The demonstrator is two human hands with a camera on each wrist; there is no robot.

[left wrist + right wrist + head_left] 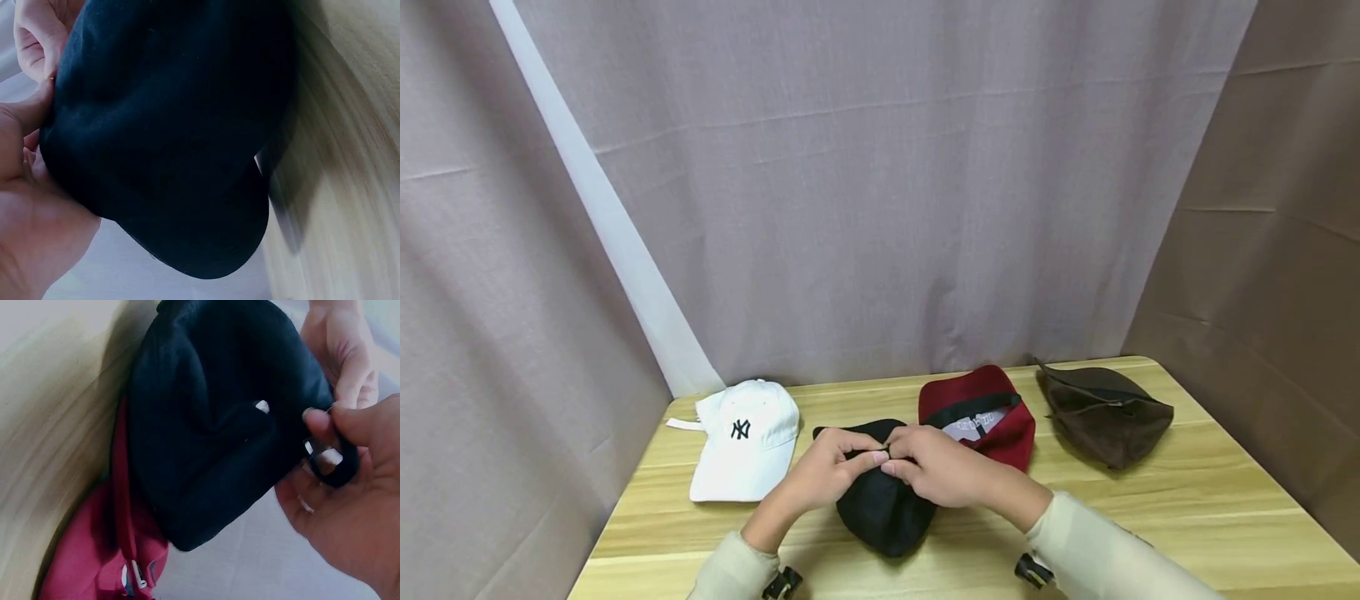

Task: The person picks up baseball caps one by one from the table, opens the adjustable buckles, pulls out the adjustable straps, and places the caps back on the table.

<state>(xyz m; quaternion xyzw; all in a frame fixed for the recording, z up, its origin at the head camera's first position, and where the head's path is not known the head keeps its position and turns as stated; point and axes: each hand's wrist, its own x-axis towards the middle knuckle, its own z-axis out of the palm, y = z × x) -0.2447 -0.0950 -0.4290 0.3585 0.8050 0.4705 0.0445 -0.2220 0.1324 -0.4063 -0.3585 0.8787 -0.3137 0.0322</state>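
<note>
Pinching a black cap (886, 518), both hands (826, 473) (946, 468) hover over a wood-grain table (1180, 517) backed by greyish curtains (880, 208).

There's a black cap (886, 515), red cap (967, 387), brown cap (1108, 435) and black-lettered white cap (736, 462).

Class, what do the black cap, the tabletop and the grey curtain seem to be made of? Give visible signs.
Black cap: matte cloth, possibly cotton; it slumps into soft folds.
Tabletop: smooth wood or wood-look laminate; streaks of grain show.
Grey curtain: matte fabric, fibre unclear; it hangs in gentle folds with crease lines.
</note>
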